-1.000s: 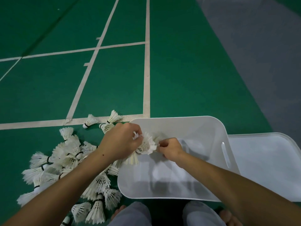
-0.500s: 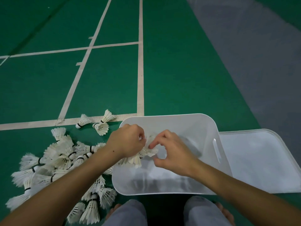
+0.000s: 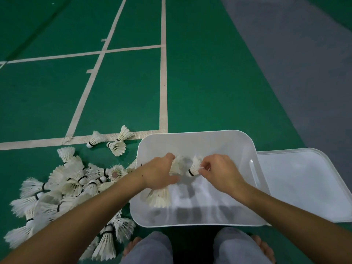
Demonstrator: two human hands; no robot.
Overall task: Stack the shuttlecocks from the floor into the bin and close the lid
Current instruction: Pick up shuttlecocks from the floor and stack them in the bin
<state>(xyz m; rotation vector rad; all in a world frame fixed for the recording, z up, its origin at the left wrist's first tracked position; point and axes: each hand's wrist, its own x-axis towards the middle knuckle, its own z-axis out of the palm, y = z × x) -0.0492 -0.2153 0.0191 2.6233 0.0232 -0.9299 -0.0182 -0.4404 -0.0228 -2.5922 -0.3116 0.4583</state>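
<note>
Green court floor point(image 3: 200, 82) with white lines, grey strip at the far right; kneeling over it, knees at the bottom edge

Translucent white bin point(image 3: 196, 138) straight ahead on the floor, open; apart from the shuttlecocks in the hands, nothing clearly resting inside, only shadows. Lid point(image 3: 304, 183) flat on the floor just beside the bin's right wall, touching or very nearly so

Heap of loose shuttlecocks point(image 3: 62, 187) on the floor to the left of the bin, well over a dozen, tangled; three strays point(image 3: 116, 145) near the white line beyond the heap

Over the bin: left hand point(image 3: 158, 174) wrapped round a nested row of shuttlecocks point(image 3: 162, 199), skirts fanning out below the palm toward the near-left corner. Right hand point(image 3: 222, 172) with fingers point(image 3: 204, 166) pinched narrow on a single shuttlecock point(image 3: 194, 165), black-banded cork end showing toward the lower left, close to the end of the left hand's row; exact contact between the two hidden by the hands

Step in hand, by the look of it: building the stack, seating the single one into the row. Early in the task, with most still on the floor

Next move likely calls for lining cork with the open skirt, pushing gently so feathers do not crush, then either laying the row in the bin or reaching left for another
</note>
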